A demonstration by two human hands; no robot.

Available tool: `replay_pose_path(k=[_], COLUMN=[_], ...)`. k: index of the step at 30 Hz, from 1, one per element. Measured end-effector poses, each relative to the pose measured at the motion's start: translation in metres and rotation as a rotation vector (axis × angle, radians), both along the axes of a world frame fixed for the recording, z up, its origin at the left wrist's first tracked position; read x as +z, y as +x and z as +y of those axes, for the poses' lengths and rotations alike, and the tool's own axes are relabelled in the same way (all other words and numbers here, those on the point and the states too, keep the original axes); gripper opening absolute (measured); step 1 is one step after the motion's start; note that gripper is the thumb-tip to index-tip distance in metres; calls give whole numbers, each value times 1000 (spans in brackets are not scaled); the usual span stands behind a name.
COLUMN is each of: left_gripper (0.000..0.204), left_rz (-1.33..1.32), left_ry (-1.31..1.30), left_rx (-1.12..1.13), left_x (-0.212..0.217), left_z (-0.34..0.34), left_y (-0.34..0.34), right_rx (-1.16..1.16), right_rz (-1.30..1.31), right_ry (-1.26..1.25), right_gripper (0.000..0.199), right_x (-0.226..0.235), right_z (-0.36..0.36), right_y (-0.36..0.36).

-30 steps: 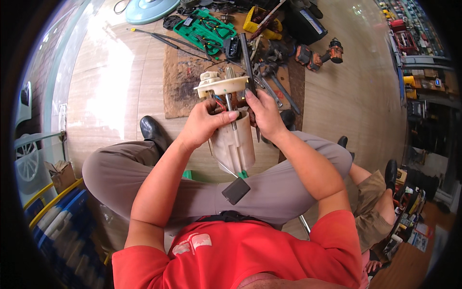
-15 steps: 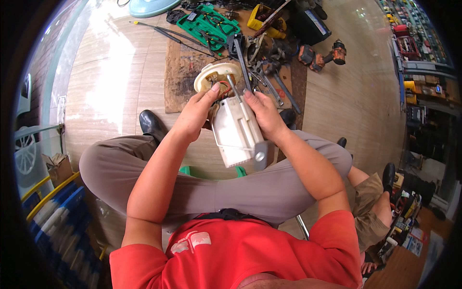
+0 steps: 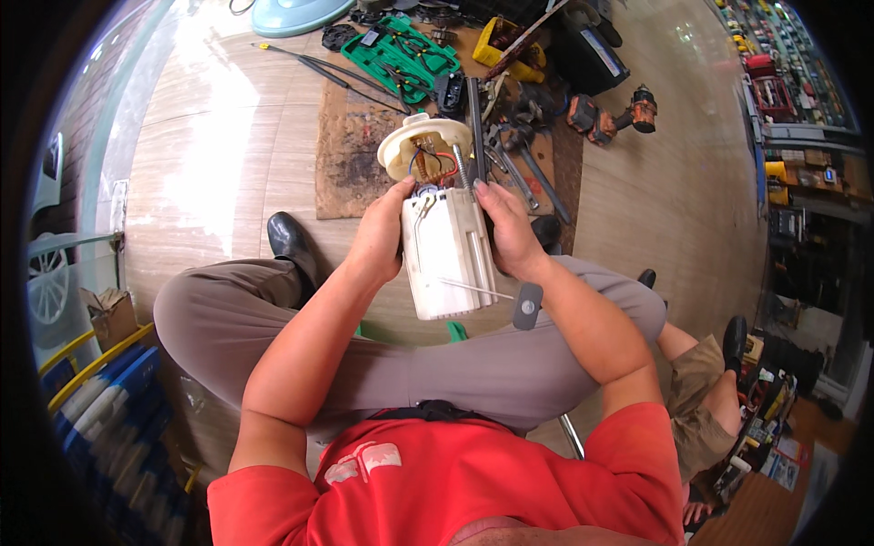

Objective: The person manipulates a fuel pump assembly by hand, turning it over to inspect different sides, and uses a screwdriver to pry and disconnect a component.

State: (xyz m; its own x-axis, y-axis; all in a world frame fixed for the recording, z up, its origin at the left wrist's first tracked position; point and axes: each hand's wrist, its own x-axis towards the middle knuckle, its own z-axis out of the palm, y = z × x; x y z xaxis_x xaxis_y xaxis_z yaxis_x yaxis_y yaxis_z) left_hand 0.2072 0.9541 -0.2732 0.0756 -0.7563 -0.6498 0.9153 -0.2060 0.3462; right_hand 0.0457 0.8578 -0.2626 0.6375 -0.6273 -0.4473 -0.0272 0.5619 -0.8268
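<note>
A fuel pump module (image 3: pixel 446 250) is held upright over my lap. It has a white plastic body and a round cream flange (image 3: pixel 398 151) at its far end, joined by red and blue wires and a spring-wrapped rod. A thin wire arm with a grey float (image 3: pixel 527 306) sticks out at its near right. My left hand (image 3: pixel 381 229) closes on the body's left side, thumb at the top edge. My right hand (image 3: pixel 510 229) grips the right side; a long dark bar (image 3: pixel 475 127) rises from its fingers, its lower end hidden.
Beyond my hands lies a stained board (image 3: pixel 346 173) with wrenches (image 3: pixel 517 173). Near it are a green tool case (image 3: pixel 401 59), a yellow tray (image 3: pixel 505 50) and an orange-black cordless drill (image 3: pixel 643 109). Another person's leg (image 3: pixel 696 391) is at my right.
The module has turned in my hands, so its wires and the underside of its flange show more. The float has swung outward to the right, and the dark bar stands more upright.
</note>
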Motion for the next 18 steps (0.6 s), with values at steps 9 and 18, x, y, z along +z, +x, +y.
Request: replay_pose_path(k=[9,18], left_gripper=[34,45], left_rz=[-27,-19], left_ry=[-67,-198], left_rx=[50,-75], left_x=[-3,3], left_z=[4,5], left_y=[-7,3], right_rx=[-13,-96], right_rz=[-78,-30], right_ry=[89,103], right_gripper=[33,30], right_x=[1,3], right_z=[8,7], right_y=[1,7])
